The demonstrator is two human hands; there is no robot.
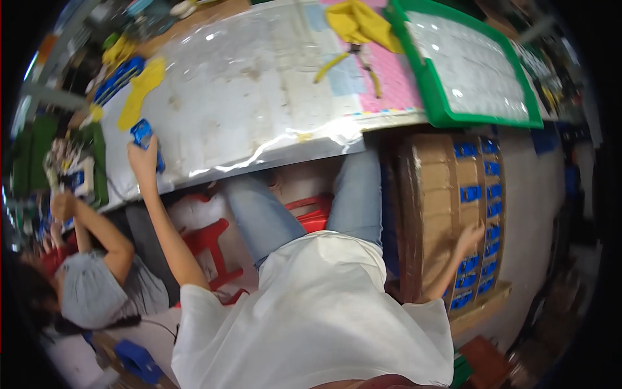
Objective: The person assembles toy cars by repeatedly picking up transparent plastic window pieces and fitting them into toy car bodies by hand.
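At the left end of the white table [259, 123], my left hand [144, 159] is closed around a small blue part [141, 131], most of it covered by my fingers. My right hand [470, 238] is over a cardboard box [435, 201] beside my right leg. Rows of blue parts [469, 193] lie in the box's divided compartments, and my right fingertips are nearest to the column at its right. Blur smears those fingers, so whether they grip one of the parts does not show.
A green tray [424, 84] with clear plastic cells stands at the back right. Beside it lie yellow-handled pliers [355, 48] and a yellow glove [353, 23]. A co-worker [97, 285] sits at the left. A red stool [217, 249] is under the table.
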